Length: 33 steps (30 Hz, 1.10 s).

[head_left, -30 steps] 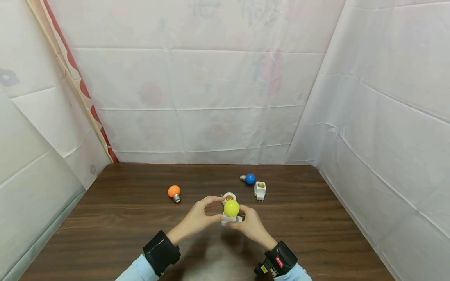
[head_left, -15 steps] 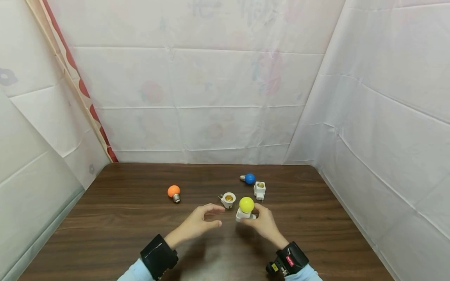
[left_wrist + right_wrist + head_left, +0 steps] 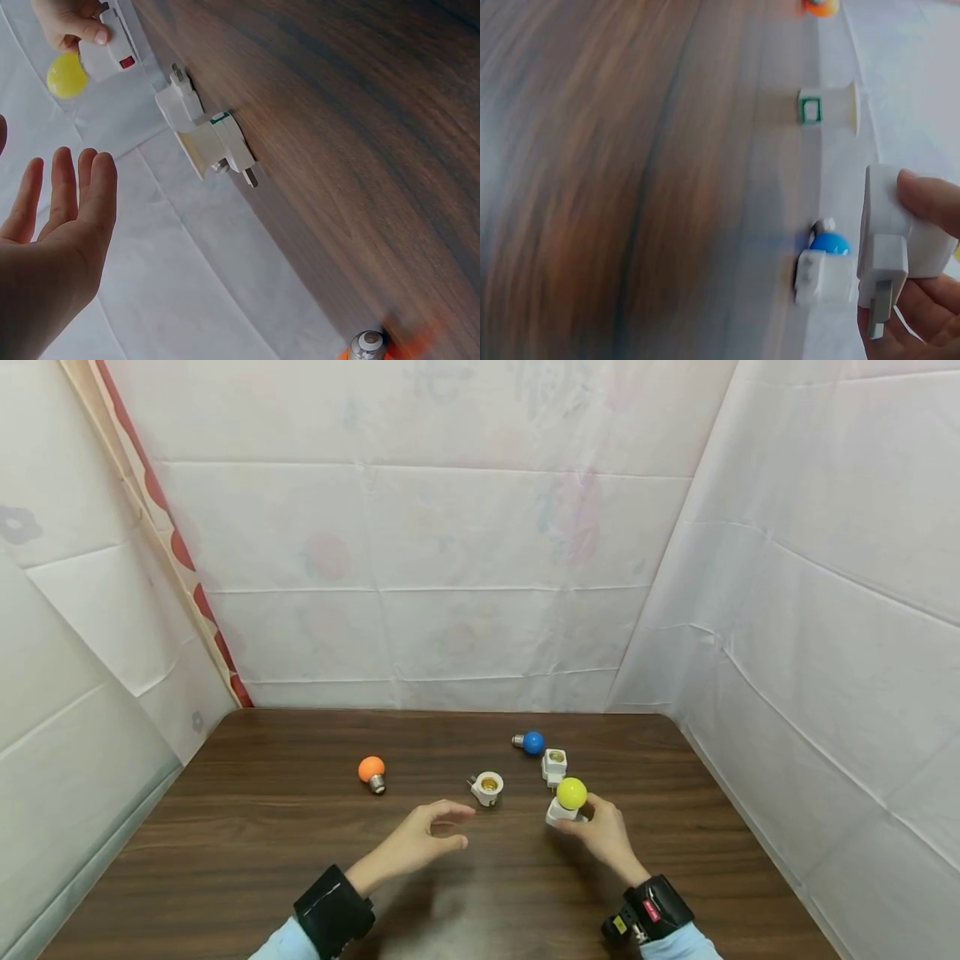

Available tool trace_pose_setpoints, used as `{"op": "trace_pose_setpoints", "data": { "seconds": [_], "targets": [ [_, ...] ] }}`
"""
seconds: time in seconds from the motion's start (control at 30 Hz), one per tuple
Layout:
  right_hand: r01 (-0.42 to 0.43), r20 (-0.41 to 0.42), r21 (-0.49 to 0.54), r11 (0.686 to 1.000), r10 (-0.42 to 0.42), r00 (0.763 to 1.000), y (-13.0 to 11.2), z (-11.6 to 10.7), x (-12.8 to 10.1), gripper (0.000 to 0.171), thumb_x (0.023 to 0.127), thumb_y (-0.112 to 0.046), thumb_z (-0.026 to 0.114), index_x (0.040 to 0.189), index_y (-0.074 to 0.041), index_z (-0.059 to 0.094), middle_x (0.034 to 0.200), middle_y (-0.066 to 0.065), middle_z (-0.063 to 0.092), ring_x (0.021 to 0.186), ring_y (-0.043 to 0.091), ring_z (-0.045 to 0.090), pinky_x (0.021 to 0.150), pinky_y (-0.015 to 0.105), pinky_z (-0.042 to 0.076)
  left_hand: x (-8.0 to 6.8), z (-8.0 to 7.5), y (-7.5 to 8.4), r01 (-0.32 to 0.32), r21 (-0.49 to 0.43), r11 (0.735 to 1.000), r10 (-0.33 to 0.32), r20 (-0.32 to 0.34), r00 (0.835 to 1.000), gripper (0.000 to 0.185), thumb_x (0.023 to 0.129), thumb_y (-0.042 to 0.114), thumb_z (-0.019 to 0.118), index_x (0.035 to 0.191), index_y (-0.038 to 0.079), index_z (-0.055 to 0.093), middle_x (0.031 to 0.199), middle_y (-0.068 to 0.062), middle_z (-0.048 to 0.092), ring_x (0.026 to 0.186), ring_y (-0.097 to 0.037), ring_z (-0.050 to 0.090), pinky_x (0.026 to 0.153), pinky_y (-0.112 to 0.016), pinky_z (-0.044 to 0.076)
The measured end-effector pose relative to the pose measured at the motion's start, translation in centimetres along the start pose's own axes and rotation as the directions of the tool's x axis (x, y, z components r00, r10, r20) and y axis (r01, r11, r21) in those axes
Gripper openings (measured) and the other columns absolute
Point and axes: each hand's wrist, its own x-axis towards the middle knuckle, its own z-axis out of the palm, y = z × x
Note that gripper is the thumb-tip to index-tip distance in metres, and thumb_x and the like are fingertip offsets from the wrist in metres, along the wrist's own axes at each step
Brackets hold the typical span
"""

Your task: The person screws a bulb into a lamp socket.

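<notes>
My right hand (image 3: 609,842) pinches a white plug-in lamp holder (image 3: 911,225) between thumb and fingers, metal prongs showing in the right wrist view. A yellow light bulb (image 3: 572,793) sits in it, and a red switch (image 3: 127,62) marks its side in the left wrist view. My left hand (image 3: 422,843) hovers over the table with relaxed fingers and holds nothing. Nearest to it is a round white lamp holder (image 3: 487,787), socket facing up. Just behind the held holder stands a square white lamp holder (image 3: 554,765).
A blue bulb (image 3: 533,742) lies behind the square holder. On the left side an orange bulb (image 3: 371,768) rests with its screw base toward me. White sheeting (image 3: 450,635) encloses the brown wooden table (image 3: 247,827) at the back and sides.
The right hand has carried the lamp holder with the yellow bulb to the right, beside the square holder. The left hand has let go of it and drawn back slightly left.
</notes>
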Motion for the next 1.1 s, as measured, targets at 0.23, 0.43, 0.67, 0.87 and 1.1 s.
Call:
{"op": "trace_pose_setpoints", "data": {
  "seconds": [0.23, 0.43, 0.67, 0.87, 1.1],
  "targets": [
    [-0.034, -0.02, -0.055, 0.998, 0.033, 0.999, 1.8, -1.0, 0.3, 0.039, 0.066, -0.023, 0.081, 0.094, 0.0, 0.065, 0.099, 0.017, 0.067, 0.094, 0.029, 0.062, 0.081, 0.047, 0.049, -0.2, 0.0, -0.4, 0.001, 0.032, 1.0, -0.001, -0.007, 1.0, 0.039, 0.086, 0.016, 0.064, 0.121, 0.001, 0.055, 0.123, -0.017, 0.056, 0.115, -0.033, 0.051, 0.097, -0.052, 0.039],
    [-0.054, -0.011, -0.117, 0.992, 0.053, 0.999, 3.0, -1.5, 0.9, 0.04, 0.066, -0.022, 0.081, 0.094, 0.001, 0.064, 0.099, 0.018, 0.067, 0.092, 0.028, 0.062, 0.078, 0.046, 0.049, -0.3, -0.2, -0.6, -0.005, 0.005, 1.0, 0.005, -0.01, 1.0, 0.04, 0.086, 0.018, 0.064, 0.121, 0.001, 0.055, 0.123, -0.02, 0.055, 0.114, -0.033, 0.051, 0.096, -0.051, 0.039],
    [-0.071, 0.006, -0.148, 0.986, 0.073, 0.997, 3.7, -1.7, 1.5, 0.041, 0.066, -0.021, 0.081, 0.094, 0.003, 0.064, 0.095, 0.017, 0.067, 0.086, 0.025, 0.061, 0.074, 0.044, 0.049, -0.3, -0.3, -0.8, -0.012, 0.005, 1.0, 0.012, -0.011, 1.0, 0.036, 0.087, 0.016, 0.062, 0.12, 0.001, 0.056, 0.123, -0.02, 0.055, 0.114, -0.033, 0.052, 0.095, -0.054, 0.04],
    [-0.082, 0.019, -0.139, 0.987, 0.086, 0.996, 4.1, -1.5, 1.8, 0.04, 0.066, -0.019, 0.08, 0.094, 0.004, 0.064, 0.093, 0.017, 0.067, 0.083, 0.025, 0.061, 0.072, 0.042, 0.049, -0.3, -0.6, -1.0, -0.013, 0.036, 0.999, 0.014, -0.027, 1.0, 0.033, 0.088, 0.014, 0.06, 0.119, 0.003, 0.057, 0.121, -0.018, 0.057, 0.112, -0.036, 0.053, 0.093, -0.044, 0.045],
    [-0.094, 0.031, -0.123, 0.988, 0.098, 0.995, 4.5, -1.4, 2.0, 0.04, 0.066, -0.016, 0.08, 0.095, 0.005, 0.063, 0.094, 0.018, 0.067, 0.086, 0.027, 0.062, 0.074, 0.044, 0.05, -0.2, -1.6, -1.1, -0.013, 0.173, 0.985, 0.018, -0.028, 0.999, 0.034, 0.089, 0.022, 0.06, 0.119, 0.008, 0.057, 0.118, -0.01, 0.06, 0.108, -0.03, 0.056, 0.089, -0.044, 0.047]
  ]
}}
